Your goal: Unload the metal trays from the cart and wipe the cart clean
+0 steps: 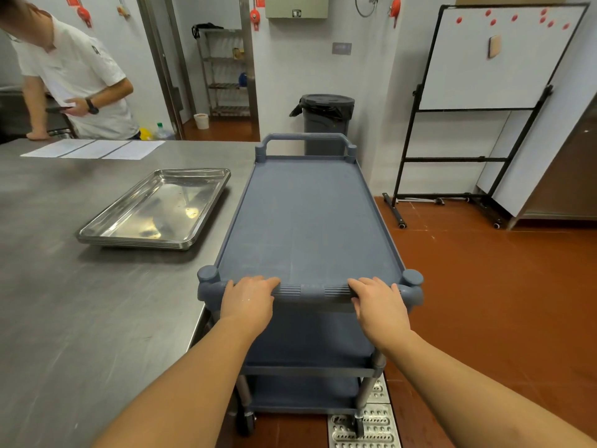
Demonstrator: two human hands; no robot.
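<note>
A blue-grey plastic cart [307, 218] with three shelves stands in front of me, its top shelf bare. My left hand [248, 299] and my right hand [378, 302] both grip the cart's near handle bar [311, 291], one at each end. A stack of several shiny metal trays [155, 210] rests on the steel table [80, 302] just left of the cart. The two lower shelves look bare where they show; my arms hide part of them.
A person in a white shirt [74, 76] leans on the table's far left. Papers [93, 148] lie at the table's back. A grey bin [326, 118] stands behind the cart, a wheeled whiteboard [484, 92] at the right. A floor drain grate [365, 425] lies under the cart's near wheels.
</note>
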